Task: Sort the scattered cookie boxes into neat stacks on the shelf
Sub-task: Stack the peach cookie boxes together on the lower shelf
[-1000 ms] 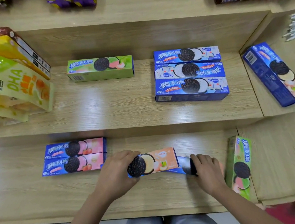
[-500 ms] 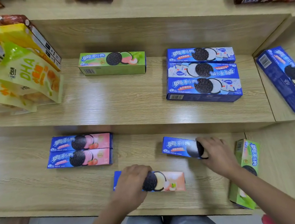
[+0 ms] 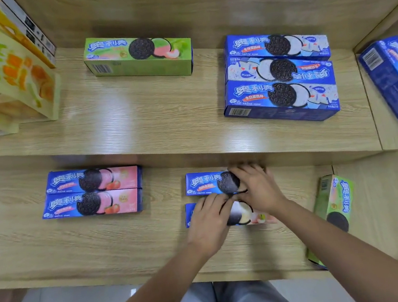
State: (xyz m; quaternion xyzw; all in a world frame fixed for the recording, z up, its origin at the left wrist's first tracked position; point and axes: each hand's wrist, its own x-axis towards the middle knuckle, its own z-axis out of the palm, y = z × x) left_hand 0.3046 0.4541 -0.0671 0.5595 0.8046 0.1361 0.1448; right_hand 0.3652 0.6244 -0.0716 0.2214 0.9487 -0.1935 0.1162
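Observation:
Two blue-and-peach cookie boxes lie side by side on the lower shelf (image 3: 30,257). My right hand (image 3: 257,188) rests on the rear box (image 3: 203,183). The front box (image 3: 243,217) sits under my left hand (image 3: 209,222), which grips its left half. Two blue-and-pink boxes (image 3: 92,191) lie paired to the left. On the upper shelf stands a green box (image 3: 138,55) and a group of three blue boxes (image 3: 279,78). A second green box (image 3: 335,204) lies at the right of the lower shelf.
Yellow snack pouches (image 3: 3,74) lean at the upper left. Another blue box (image 3: 393,84) lies slanted on the side shelf at the right. Bare wood spans the upper shelf between the green box and the blue group. Grey floor and my legs show below the shelf edge.
Both hands have moved together: the left slid its peach box rightward and back, so it now lies directly in front of the box under the right hand. The camera has moved closer.

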